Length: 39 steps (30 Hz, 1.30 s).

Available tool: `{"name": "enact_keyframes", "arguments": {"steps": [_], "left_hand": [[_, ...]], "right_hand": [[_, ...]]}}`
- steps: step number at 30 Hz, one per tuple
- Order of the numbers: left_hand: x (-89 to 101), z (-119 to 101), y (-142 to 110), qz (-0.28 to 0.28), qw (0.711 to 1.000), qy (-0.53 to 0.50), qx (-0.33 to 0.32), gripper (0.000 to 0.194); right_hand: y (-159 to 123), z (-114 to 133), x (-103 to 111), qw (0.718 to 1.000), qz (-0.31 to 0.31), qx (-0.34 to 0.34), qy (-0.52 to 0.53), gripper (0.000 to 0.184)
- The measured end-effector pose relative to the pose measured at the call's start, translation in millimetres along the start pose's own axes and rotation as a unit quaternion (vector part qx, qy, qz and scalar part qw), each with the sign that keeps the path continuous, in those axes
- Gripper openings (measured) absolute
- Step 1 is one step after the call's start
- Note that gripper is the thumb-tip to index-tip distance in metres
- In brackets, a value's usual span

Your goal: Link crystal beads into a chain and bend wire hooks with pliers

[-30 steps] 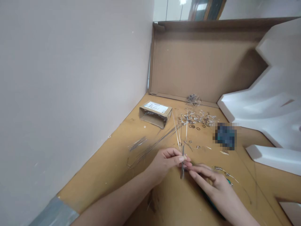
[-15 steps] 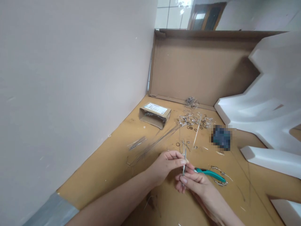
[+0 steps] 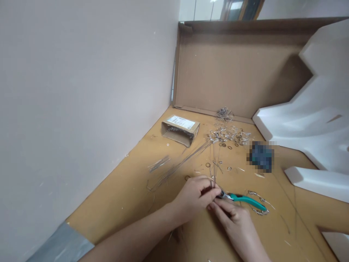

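Note:
My left hand (image 3: 197, 196) is closed in a pinch around thin metal wires (image 3: 214, 165), which stick up from its fingertips. My right hand (image 3: 233, 216) meets it just below and to the right, thumb and fingers pressed together; the part between its fingertips is hidden. Behind the fingertips lie pliers (image 3: 249, 202) with a teal handle, their jaw end partly covered by my hands. A wire ring with small metal links (image 3: 262, 199) lies around the handle's end.
A small open cardboard box (image 3: 181, 130) with metal pieces inside stands beyond my left hand. Near it are a heap of small metal hooks and rings (image 3: 225, 135), long wires (image 3: 188, 160) and short wires (image 3: 159, 163). White foam (image 3: 316, 182) edges the right; a pale wall (image 3: 81, 91) rises left.
The silvery strip held upright between both hands no longer shows. My hands have drawn together, the right fingers now tucked under the left. The view has shifted slightly.

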<state>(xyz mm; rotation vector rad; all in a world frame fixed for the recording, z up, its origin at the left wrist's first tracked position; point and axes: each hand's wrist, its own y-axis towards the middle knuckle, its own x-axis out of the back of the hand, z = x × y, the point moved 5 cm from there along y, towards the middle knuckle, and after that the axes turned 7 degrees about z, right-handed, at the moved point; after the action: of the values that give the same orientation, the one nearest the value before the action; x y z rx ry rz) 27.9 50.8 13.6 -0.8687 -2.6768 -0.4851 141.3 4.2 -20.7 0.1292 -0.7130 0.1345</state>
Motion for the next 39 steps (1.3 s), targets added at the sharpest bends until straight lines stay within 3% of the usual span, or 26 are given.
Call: {"name": "enact_keyframes", "arguments": {"steps": [7, 12, 15, 18, 28, 31, 36, 39], "left_hand": [[-3.8, 1.9, 1.2, 0.075, 0.992, 0.100, -0.018, 0.021], [-7.9, -0.6, -2.1, 0.074, 0.995, 0.057, -0.022, 0.009], [-15.3, 6.2, -2.4, 0.110, 0.994, 0.009, 0.023, 0.011], [-18.0, 14.0, -1.7, 0.124, 0.989, -0.041, 0.063, 0.014], [-13.3, 20.6, -0.5, 0.116, 0.988, -0.079, 0.062, 0.017], [-15.2, 30.8, -0.4, 0.127, 0.975, -0.140, 0.117, 0.022], [-7.2, 42.5, 3.2, 0.072, 0.946, -0.269, 0.164, 0.029], [-1.1, 39.5, 4.5, 0.051, 0.936, -0.300, 0.177, 0.030]], "right_hand": [[-2.4, 1.5, 0.5, 0.993, -0.043, 0.053, -0.101, 0.026], [-3.8, 0.0, 2.1, 0.986, -0.078, 0.101, -0.106, 0.028], [-2.1, -0.1, -0.4, 0.981, -0.058, 0.130, -0.132, 0.033], [-1.5, -1.4, -1.5, 0.981, -0.047, 0.117, -0.149, 0.035], [-5.3, -8.4, -8.6, 0.980, -0.013, 0.041, -0.195, 0.035], [-5.4, -8.8, -8.4, 0.978, 0.003, 0.015, -0.210, 0.030], [-2.1, -0.1, -1.7, 0.997, 0.006, 0.017, -0.081, 0.026], [-1.1, -0.7, -1.2, 0.995, 0.053, -0.038, 0.069, 0.038]]}}
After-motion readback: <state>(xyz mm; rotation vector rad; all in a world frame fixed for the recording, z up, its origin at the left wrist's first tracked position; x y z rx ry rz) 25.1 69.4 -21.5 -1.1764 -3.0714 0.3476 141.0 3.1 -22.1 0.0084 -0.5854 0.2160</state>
